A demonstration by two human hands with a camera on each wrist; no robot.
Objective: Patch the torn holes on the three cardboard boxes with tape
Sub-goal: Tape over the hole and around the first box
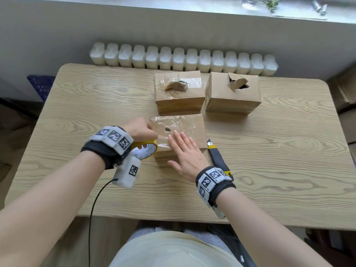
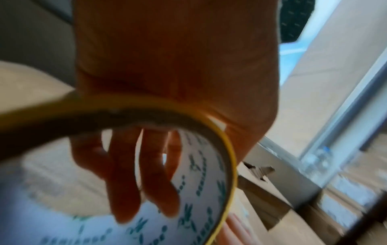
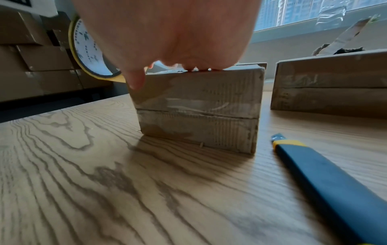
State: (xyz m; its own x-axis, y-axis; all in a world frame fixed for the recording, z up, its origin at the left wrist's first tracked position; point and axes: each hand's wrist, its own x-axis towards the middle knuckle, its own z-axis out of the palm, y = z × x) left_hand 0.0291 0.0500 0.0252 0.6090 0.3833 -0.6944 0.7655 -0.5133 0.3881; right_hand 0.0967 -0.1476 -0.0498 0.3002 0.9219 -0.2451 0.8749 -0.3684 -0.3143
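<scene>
Left hand (image 1: 141,128) grips one tape roll (image 1: 144,150); three boxes (image 1: 178,132).

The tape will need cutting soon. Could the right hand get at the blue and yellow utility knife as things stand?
Probably yes. The right hand lies flat on the near cardboard box, holding nothing, and the blue and yellow utility knife lies on the table just to its right, uncovered.

The tape roll (image 1: 145,151) sits half hidden (left wrist blurred).
</scene>
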